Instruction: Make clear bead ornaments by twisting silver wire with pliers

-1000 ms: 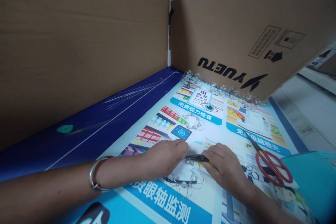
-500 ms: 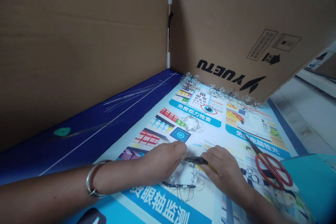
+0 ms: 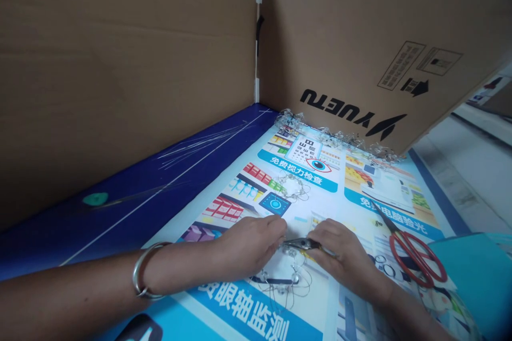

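My right hand [image 3: 338, 248] is closed around the handles of small pliers [image 3: 304, 244], whose jaws point left toward my other hand. My left hand [image 3: 256, 245] is pinched, its fingertips close to the plier tips. From there a ring of clear beads on thin wire [image 3: 282, 287] hangs down over the printed sheet, with wire loops sticking out around it. What exactly the left fingertips grip is hidden, but the beaded wire runs up to them. A second beaded wire ring [image 3: 294, 186] lies flat farther back.
Red-handled scissors [image 3: 416, 256] lie at the right beside a teal cloth or sheet [image 3: 476, 277]. Several beaded wire pieces [image 3: 340, 138] line the foot of the cardboard wall [image 3: 360, 37]. Loose straight wires [image 3: 200, 146] and a green piece [image 3: 95, 199] rest on the blue strip at left.
The pliers have turned in my right hand, and their jaws and handles now show more clearly. My left hand has barely shifted; the beaded ring has swung slightly.
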Demonstrator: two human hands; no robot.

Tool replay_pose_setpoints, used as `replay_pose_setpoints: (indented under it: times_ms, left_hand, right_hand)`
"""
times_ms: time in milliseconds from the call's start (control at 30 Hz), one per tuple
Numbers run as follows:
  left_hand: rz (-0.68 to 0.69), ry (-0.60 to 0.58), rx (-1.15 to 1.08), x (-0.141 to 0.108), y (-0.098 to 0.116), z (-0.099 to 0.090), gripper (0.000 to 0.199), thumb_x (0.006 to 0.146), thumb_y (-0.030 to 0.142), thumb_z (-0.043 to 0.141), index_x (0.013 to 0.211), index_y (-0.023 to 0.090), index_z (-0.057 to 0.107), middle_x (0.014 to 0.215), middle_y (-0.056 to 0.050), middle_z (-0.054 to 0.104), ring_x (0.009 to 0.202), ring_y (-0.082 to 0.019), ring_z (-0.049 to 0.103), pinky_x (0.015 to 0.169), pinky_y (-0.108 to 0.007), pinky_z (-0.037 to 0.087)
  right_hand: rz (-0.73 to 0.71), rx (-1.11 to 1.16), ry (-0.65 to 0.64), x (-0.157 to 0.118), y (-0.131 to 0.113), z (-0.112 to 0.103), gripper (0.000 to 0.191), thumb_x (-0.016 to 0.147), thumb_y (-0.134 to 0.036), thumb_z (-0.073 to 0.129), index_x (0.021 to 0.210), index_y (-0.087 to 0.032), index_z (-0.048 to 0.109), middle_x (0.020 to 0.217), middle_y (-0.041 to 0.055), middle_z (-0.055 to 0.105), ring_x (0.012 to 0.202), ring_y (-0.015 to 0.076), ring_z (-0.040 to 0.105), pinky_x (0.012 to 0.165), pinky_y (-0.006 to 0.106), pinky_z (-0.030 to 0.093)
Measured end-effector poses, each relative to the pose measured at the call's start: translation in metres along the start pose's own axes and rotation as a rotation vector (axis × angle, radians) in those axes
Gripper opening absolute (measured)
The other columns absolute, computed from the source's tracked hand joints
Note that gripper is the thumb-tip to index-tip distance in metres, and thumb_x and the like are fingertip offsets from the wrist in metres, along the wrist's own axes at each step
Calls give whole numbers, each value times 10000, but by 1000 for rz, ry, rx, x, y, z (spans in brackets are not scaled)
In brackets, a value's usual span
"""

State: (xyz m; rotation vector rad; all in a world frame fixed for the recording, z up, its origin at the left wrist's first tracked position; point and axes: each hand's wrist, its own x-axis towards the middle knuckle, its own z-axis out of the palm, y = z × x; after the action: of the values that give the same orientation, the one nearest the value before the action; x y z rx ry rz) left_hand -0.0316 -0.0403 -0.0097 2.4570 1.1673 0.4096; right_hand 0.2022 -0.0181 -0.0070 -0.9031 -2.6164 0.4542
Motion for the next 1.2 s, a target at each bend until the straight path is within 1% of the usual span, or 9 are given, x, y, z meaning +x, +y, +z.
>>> replay_pose_setpoints:
  times_ms: [133, 267, 400, 567, 733, 900, 1033, 1200]
  left_hand:
    - [2, 1, -16, -1, -2, 1, 123, 887, 195, 320, 820, 178, 422, 743, -21, 548, 612, -145, 502, 534, -241, 351]
    - [18, -16, -51, -2, -4, -1, 138, 907, 189, 312, 926, 189, 449, 808, -17, 579, 678, -152, 545, 581, -243, 386]
    - [80, -12, -93, -2, -5, -3, 204, 906, 168, 325, 1053, 202, 463, 897, -32, 598, 769, -161, 566, 654, -260, 417]
    - [138, 4, -129, -2, -7, -3, 240, 896, 167, 371, 1109, 216, 470, 950, -38, 599, 833, -161, 566, 694, -255, 428]
    - [108, 29, -131, -2, -8, 1, 213, 899, 180, 386, 1086, 224, 479, 961, -29, 617, 833, -160, 585, 695, -252, 425]
    - [31, 48, -132, -1, -8, 3, 99, 883, 209, 441, 966, 209, 495, 827, 5, 628, 703, -141, 584, 588, -217, 386]
    - [68, 49, -118, 0, -9, 4, 105, 898, 232, 436, 898, 201, 536, 807, 3, 625, 717, -140, 576, 623, -217, 386]
    - [121, 64, -148, 1, -8, 3, 128, 896, 210, 438, 947, 208, 555, 869, -5, 632, 773, -142, 574, 659, -220, 394]
  right_hand:
    - [31, 53, 11, 0, 1, -2, 165, 876, -316, 488, 921, -203, 600, 784, 41, 583, 758, 159, 516, 666, 283, 393]
    - [64, 67, -12, 0, 0, -3, 168, 871, -320, 492, 912, -207, 609, 782, 38, 584, 758, 159, 519, 668, 282, 394]
    - [93, 76, -39, 1, -2, -5, 156, 866, -303, 496, 883, -206, 616, 769, 35, 582, 754, 160, 517, 672, 282, 397]
    - [144, 65, -55, 1, -7, -9, 146, 856, -298, 508, 888, -212, 621, 767, 33, 578, 755, 166, 517, 676, 282, 403]
    - [203, 72, -94, 0, -10, -12, 119, 849, -287, 517, 837, -224, 617, 740, 15, 565, 732, 156, 516, 655, 267, 403]
    - [208, 92, -93, -1, -9, -12, 96, 842, -270, 528, 842, -228, 614, 752, 11, 569, 754, 155, 519, 666, 267, 403]
    - [181, 103, -79, -3, -8, -11, 103, 844, -264, 526, 868, -227, 619, 760, 16, 576, 745, 154, 521, 661, 270, 405]
    - [119, 86, -46, -2, -6, -6, 140, 866, -287, 497, 899, -220, 615, 791, 33, 593, 755, 154, 532, 663, 271, 410]
